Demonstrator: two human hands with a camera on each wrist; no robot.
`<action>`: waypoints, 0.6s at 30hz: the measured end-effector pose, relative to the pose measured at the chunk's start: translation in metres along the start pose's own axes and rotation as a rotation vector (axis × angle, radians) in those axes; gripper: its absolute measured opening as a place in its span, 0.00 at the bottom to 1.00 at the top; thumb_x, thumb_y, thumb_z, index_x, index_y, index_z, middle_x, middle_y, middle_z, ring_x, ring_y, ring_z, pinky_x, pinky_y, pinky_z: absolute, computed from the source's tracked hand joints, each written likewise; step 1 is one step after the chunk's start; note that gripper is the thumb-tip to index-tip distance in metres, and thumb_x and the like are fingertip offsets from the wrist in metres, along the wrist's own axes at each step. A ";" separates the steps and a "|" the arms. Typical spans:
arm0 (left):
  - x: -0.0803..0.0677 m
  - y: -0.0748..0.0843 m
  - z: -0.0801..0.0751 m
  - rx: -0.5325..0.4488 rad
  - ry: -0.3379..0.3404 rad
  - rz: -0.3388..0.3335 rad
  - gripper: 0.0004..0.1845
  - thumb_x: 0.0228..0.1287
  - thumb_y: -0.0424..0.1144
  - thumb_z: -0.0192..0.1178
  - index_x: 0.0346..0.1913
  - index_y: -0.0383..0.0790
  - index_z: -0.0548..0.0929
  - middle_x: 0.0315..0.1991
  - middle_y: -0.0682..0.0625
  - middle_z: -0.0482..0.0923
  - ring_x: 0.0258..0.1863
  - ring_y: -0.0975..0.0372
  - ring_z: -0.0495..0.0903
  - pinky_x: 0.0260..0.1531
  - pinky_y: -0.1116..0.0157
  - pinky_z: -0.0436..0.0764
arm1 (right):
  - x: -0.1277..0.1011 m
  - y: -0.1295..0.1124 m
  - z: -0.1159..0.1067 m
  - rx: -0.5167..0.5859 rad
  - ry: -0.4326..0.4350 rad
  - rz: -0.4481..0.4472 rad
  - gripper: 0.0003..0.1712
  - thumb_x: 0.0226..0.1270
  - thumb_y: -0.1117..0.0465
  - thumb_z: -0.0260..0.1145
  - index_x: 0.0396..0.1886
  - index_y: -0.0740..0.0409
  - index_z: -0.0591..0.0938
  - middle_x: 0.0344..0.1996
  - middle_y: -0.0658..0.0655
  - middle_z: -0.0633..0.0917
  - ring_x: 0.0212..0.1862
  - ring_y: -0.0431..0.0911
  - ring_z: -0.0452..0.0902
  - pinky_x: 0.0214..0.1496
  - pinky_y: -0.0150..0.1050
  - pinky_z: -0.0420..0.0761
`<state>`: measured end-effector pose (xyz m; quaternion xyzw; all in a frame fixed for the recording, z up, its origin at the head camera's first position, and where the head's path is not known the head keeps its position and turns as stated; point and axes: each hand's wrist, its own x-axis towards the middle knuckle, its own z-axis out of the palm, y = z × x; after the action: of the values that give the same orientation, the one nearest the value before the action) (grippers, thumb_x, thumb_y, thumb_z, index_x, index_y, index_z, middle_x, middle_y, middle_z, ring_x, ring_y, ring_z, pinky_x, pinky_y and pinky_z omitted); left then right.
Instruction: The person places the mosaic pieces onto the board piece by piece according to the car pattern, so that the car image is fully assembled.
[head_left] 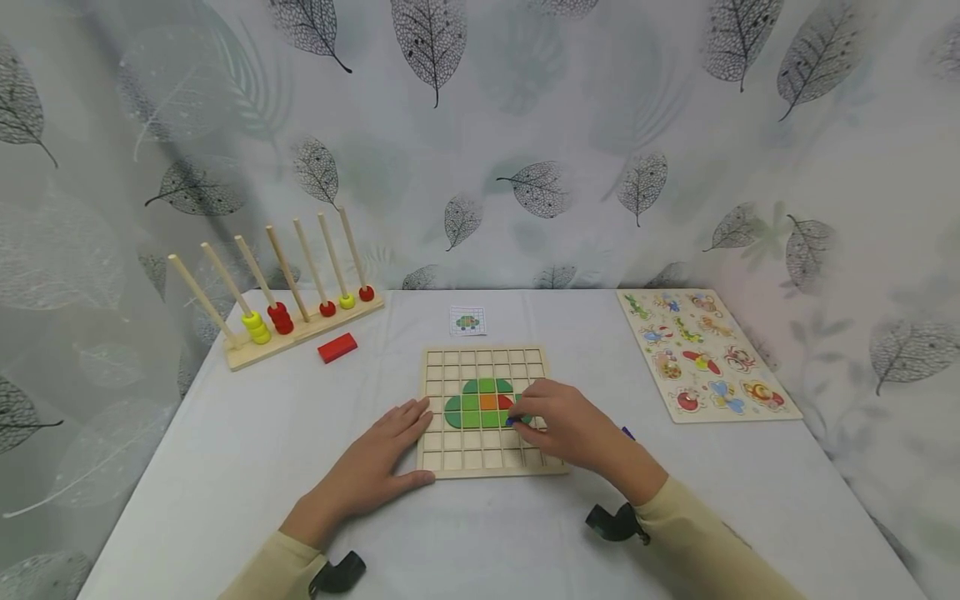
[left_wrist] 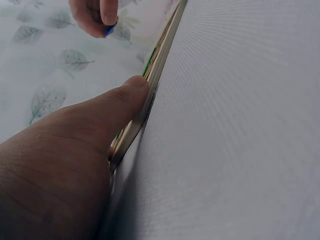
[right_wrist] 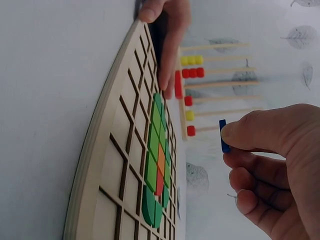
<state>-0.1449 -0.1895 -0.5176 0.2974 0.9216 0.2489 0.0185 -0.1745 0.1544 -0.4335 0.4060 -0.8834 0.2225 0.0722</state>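
Note:
A wooden grid board [head_left: 441, 460] lies on the white table. Green tiles [head_left: 470, 402], an orange tile [head_left: 489, 402] and a red tile [head_left: 505, 402] fill cells in its middle. My left hand [head_left: 375, 458] rests at the board's left edge, fingers extended; in the left wrist view its thumb [left_wrist: 131, 87] lies against the board's side. Between thumb and index finger, my right hand [head_left: 566, 421] pinches a small blue tile [right_wrist: 224, 136]. In the right wrist view that tile is held apart from the board's surface.
Beyond the board lies a small pattern card [head_left: 468, 322]. At the back left stands a wooden peg rack [head_left: 303, 332] with red and yellow beads, a red block [head_left: 337, 347] before it. A picture puzzle board [head_left: 678, 408] lies right. A small purple-blue piece [head_left: 627, 432] shows behind my right wrist.

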 end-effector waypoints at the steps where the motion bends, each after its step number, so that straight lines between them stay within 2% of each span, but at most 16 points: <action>1: 0.000 0.000 0.000 0.001 0.000 0.001 0.51 0.72 0.69 0.65 0.85 0.40 0.65 0.87 0.50 0.54 0.86 0.55 0.51 0.83 0.49 0.55 | 0.001 -0.001 0.002 0.001 -0.005 0.000 0.10 0.63 0.66 0.83 0.43 0.53 0.93 0.38 0.46 0.87 0.43 0.41 0.81 0.44 0.34 0.86; 8: 0.000 -0.002 0.002 -0.001 -0.002 -0.004 0.52 0.71 0.71 0.64 0.86 0.42 0.64 0.88 0.53 0.53 0.86 0.57 0.50 0.84 0.51 0.55 | 0.009 -0.005 0.019 -0.003 -0.039 0.020 0.09 0.65 0.64 0.83 0.43 0.52 0.94 0.39 0.45 0.87 0.43 0.40 0.80 0.44 0.32 0.86; 18: 0.000 -0.003 0.002 -0.002 0.012 0.002 0.51 0.71 0.71 0.64 0.85 0.42 0.65 0.87 0.54 0.53 0.86 0.57 0.51 0.83 0.50 0.57 | 0.025 -0.011 0.043 -0.002 -0.091 0.041 0.06 0.67 0.63 0.81 0.41 0.51 0.94 0.36 0.45 0.87 0.41 0.40 0.79 0.45 0.35 0.85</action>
<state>-0.1463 -0.1906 -0.5206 0.2967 0.9211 0.2516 0.0132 -0.1803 0.1119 -0.4603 0.3974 -0.8941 0.2046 0.0278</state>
